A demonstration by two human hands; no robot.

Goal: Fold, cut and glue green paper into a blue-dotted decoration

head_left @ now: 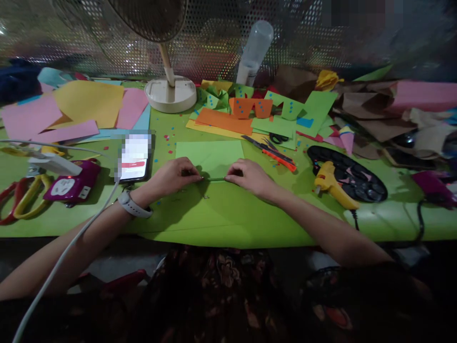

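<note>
A light green sheet of paper (210, 152) lies before me on the green-covered table (228, 228). Its near edge is turned up into a narrow fold or roll between my hands. My left hand (174, 176), with a white watch on the wrist, pinches the left end of that edge. The right end is pinched by my right hand (252, 178). Just beyond my right hand lie an orange-handled cutter (280, 159) and black-handled scissors (278, 138).
A phone (134, 157) and a purple power socket (73, 183) lie left. A yellow glue gun (333, 183) rests by a black palette (367, 178) at right. Behind stand a fan (171, 93), a bottle (259, 45) and orange paper cut-outs (246, 108). A white cable crosses my left forearm.
</note>
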